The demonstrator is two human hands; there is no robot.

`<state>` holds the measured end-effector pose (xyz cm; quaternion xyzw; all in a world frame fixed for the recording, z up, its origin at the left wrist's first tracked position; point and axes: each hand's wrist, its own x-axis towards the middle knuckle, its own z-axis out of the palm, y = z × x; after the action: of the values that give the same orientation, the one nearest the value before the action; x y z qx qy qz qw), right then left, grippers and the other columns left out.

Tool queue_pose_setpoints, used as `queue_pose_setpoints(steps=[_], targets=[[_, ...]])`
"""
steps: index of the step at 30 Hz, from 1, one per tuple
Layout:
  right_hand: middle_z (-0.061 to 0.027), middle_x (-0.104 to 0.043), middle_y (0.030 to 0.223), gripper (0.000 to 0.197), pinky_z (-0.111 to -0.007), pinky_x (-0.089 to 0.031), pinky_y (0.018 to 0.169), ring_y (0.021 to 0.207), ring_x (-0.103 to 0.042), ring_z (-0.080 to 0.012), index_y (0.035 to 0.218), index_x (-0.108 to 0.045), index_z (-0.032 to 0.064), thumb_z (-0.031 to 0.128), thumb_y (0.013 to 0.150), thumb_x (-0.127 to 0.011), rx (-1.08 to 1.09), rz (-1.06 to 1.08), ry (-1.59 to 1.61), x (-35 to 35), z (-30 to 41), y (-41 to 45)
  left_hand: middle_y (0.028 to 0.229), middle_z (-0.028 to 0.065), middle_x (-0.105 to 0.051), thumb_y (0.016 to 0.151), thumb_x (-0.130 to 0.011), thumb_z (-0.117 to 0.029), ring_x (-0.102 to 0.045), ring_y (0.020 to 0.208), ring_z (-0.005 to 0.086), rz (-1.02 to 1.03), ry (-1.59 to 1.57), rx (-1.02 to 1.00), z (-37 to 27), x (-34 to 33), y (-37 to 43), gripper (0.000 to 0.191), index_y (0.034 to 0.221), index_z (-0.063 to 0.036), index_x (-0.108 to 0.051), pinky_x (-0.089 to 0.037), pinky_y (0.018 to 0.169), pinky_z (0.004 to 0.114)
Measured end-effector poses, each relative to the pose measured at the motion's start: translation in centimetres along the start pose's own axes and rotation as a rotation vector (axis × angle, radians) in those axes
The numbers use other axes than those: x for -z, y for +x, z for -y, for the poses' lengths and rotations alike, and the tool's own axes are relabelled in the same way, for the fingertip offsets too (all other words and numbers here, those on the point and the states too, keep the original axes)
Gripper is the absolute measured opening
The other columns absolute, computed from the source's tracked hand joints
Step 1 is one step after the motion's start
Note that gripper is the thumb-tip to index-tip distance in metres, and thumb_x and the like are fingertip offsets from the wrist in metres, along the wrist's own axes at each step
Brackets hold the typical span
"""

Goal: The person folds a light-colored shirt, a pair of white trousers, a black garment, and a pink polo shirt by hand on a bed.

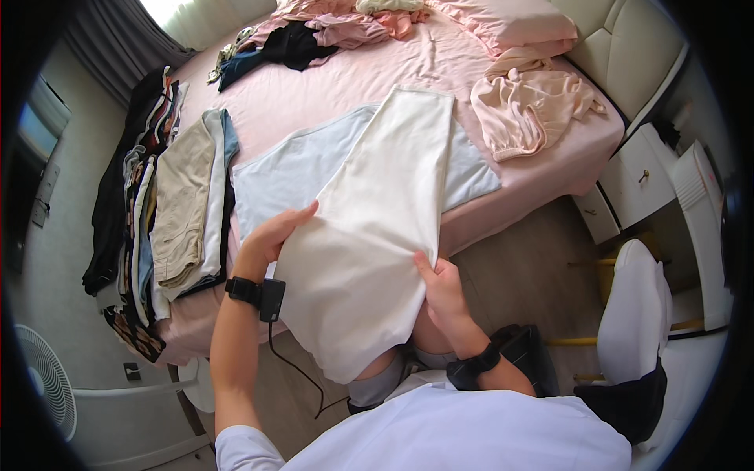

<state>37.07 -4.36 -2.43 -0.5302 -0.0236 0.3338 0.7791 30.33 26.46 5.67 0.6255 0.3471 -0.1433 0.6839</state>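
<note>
A white garment [377,235], apparently a pair of trousers laid double, stretches from the bed toward my lap. My left hand [275,231] grips its left edge, thumb on top and the other fingers hidden beneath. On the opposite edge my right hand [443,288] pinches the cloth, and creases run across from that grip. The garment's narrow end rests on a pale blue cloth item [300,165] spread flat on the bed. Its wide end hangs past the mattress edge, above my legs.
Beige trousers [185,194] top a folded stack on the pink-sheeted bed [406,65]; more folded clothes [138,224] lie left of it. Satin clothing [524,112] sits at the right, a loose clothes pile [294,44] farther back. A fan [44,377] and white chair [633,312] flank me.
</note>
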Motion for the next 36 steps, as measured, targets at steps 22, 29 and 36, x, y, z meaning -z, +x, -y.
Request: queue_pose_setpoints(steps=[22, 29, 36], targets=[[0.0, -0.064, 0.073, 0.033, -0.02, -0.04, 0.056, 0.067, -0.054, -0.003, 0.104, -0.068, -0.0057, 0.027, 0.098, -0.066, 0.807, 0.279, -0.627, -3.8, 20.8, -13.3, 0.115, 0.0224, -0.069, 0.094, -0.067, -0.045, -0.065, 0.103, 0.0212, -0.351, 0.363, -1.485, -5.4, -4.6, -21.6, 0.051, 0.091, 0.0054, -0.071, -0.05, 0.086, 0.03], [-0.0093, -0.067, 0.091, 0.033, -0.023, -0.044, 0.067, 0.079, -0.059, -0.0103, 0.105, -0.066, -0.0086, 0.023, 0.096, -0.067, 1.507, 0.133, -0.7, 0.8, 28.4, -16.6, 0.082, 0.0008, -0.07, 0.095, -0.069, -0.03, -0.065, 0.071, 0.0064, -0.69, 0.142, -1.615, -6.4, -11.7, -32.0, 0.031, 0.097, 0.0005, -0.072, -0.047, 0.065, 0.018], [-0.017, -0.065, 0.121, 0.048, -0.036, -0.053, 0.093, 0.107, -0.067, -0.0294, 0.14, -0.051, 0.0028, 0.034, 0.103, -0.05, 1.936, -0.344, -1.249, -1.7, 30.3, -9.6, 0.09, 0.0056, -0.073, 0.091, -0.074, -0.022, -0.069, 0.077, 0.0088, -0.364, -0.104, -1.442, -9.3, -10.2, -26.3, 0.029, 0.107, 0.0014, -0.072, -0.051, 0.068, 0.02]])
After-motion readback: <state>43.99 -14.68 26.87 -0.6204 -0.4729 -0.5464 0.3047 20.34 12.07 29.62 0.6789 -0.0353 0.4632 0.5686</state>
